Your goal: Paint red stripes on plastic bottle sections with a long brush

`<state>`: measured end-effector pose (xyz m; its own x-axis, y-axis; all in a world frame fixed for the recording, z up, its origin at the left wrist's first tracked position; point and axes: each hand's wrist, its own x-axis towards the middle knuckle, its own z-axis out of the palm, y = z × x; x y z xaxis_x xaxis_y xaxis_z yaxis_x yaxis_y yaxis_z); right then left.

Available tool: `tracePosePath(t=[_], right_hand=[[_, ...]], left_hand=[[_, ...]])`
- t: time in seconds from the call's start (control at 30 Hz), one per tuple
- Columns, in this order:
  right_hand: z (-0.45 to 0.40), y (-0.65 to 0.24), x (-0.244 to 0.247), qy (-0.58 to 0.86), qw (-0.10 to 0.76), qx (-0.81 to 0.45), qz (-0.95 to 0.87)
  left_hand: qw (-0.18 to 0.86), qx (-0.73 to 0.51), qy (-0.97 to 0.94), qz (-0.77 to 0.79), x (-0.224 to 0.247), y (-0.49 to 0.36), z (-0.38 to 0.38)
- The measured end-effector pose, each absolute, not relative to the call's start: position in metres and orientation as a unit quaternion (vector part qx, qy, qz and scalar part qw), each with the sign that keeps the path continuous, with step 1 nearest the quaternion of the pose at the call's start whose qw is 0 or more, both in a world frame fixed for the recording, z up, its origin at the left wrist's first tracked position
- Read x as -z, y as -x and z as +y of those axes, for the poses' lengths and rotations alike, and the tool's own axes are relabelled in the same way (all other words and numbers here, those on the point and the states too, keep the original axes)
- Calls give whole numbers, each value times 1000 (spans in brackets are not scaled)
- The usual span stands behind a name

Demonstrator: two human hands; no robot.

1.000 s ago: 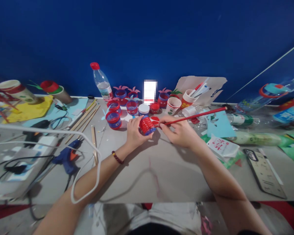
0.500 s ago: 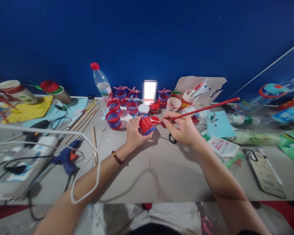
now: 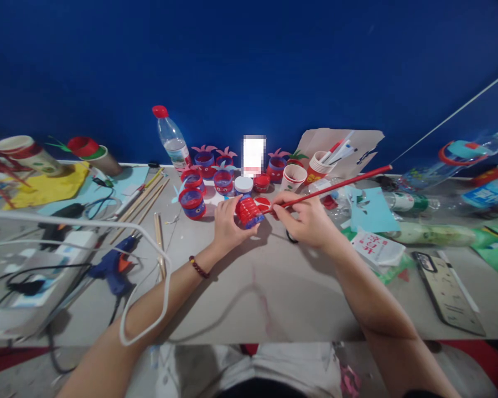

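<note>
Head view: left grip (image 3: 228, 224) holds 1 red-blue piece (image 3: 248, 210), right grip (image 3: 307, 221) 1 red brush (image 3: 344, 184), and 1 paper cup (image 3: 317, 166) contains pens (image 3: 343, 152).

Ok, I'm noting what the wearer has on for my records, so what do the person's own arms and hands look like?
The left hand and right hand are ungloved, with bare forearms. A dark red beaded bracelet with a yellowish bead circles the left wrist; none shows on the right. What looks like a dark sleeve shows at the bottom right.
</note>
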<state>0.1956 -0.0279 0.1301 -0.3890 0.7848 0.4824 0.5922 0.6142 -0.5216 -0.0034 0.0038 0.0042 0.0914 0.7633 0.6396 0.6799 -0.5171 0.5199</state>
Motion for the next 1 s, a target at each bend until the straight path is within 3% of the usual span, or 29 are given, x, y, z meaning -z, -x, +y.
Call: tracePosePath(t=[1.0], right_hand=[[-9, -214, -129, 468, 376, -176, -780]], left_hand=[[45, -483, -723, 493, -3, 4, 4]])
